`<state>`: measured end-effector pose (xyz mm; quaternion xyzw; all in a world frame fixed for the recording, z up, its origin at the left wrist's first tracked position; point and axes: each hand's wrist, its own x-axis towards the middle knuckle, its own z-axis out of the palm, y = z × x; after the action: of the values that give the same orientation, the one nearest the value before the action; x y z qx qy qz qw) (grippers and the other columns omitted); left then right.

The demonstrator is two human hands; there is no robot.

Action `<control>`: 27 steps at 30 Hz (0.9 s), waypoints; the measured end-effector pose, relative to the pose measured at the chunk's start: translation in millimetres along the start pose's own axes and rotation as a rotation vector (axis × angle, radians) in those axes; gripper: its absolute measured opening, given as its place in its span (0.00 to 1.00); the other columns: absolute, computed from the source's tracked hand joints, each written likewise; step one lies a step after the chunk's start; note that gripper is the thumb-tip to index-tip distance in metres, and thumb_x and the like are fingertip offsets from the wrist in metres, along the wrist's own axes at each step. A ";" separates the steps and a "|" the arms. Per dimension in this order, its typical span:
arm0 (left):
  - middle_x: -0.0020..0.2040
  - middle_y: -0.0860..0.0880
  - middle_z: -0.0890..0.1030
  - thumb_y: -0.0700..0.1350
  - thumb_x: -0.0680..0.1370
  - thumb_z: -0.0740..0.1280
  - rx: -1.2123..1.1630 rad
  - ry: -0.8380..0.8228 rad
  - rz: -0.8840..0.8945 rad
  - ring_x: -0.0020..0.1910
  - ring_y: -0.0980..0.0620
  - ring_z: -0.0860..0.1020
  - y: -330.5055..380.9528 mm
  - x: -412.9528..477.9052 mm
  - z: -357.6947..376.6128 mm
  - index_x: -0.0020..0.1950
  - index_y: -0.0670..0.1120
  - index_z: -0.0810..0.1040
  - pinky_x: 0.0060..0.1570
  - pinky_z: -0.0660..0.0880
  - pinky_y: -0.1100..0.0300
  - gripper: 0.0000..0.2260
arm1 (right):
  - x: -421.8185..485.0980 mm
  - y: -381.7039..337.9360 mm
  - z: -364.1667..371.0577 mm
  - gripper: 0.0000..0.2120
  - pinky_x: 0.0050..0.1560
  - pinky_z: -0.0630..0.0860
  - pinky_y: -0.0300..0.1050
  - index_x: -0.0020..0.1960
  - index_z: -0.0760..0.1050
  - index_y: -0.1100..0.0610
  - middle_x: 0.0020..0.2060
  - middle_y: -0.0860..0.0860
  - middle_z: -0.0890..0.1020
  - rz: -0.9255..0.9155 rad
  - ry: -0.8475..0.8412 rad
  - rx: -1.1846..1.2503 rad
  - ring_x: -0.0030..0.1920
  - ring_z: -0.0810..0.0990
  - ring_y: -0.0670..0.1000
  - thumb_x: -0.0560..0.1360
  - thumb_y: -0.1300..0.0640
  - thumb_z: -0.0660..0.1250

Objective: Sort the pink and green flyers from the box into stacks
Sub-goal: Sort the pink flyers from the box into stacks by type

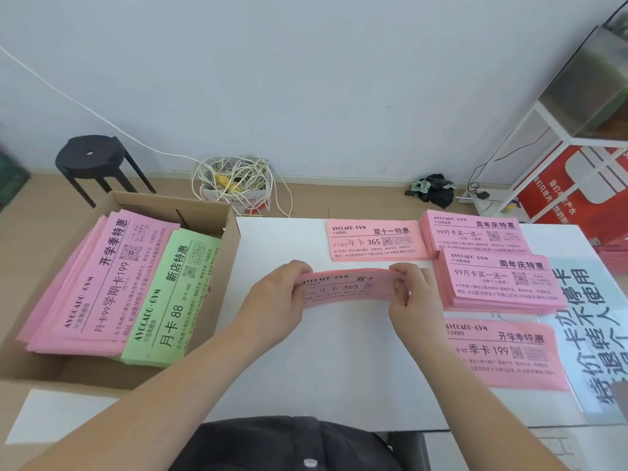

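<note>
Currently held: a bundle of pink flyers (346, 289), bowed slightly upward, gripped at both short ends over the white table (339, 368).
Left hand (277, 295): fingers curled over the bundle's left end, gripping it.
Right hand (416, 295): fingers and thumb pinching the bundle's right end.
Just beyond the fingertips: a thin pink stack (373, 241) lying flat (its print matches the held bundle's "365" line).
Right of the right fingers: a thick pink stack (499, 283), its edge just beside the knuckles, and a second thick stack (475, 231) behind it, which it partly overlaps.
Near side of the right wrist: a flat pink sheet or thin stack (503, 356), partly hidden by the forearm.
Left of the left fingers: the cardboard box (217, 212), open, well apart from the hand.
Inside the box: loose pink flyers (98, 280) fanned on the far-left side, green flyers (170, 300) on the side nearer the hand, the pink overlapping the green.
Far right of both hands: a pale printed sign (594, 321) with large dark characters, lying flat at the table's edge.
</note>
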<state>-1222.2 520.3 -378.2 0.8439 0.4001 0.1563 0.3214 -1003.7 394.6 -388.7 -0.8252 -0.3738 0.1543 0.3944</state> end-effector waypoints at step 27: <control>0.44 0.50 0.80 0.39 0.80 0.66 -0.332 -0.038 -0.457 0.45 0.53 0.81 20.9 174.4 37.0 0.61 0.56 0.75 0.44 0.76 0.59 0.14 | 183.9 -2.9 -2.8 0.24 0.47 0.70 0.48 0.75 0.66 0.51 0.70 0.54 0.68 0.086 -0.289 -0.544 0.60 0.76 0.60 0.80 0.62 0.61</control>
<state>-1080.9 630.2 -390.7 0.6704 0.5428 0.1271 0.4897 -879.9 530.1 -377.3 -0.8851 -0.4182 0.1810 0.0950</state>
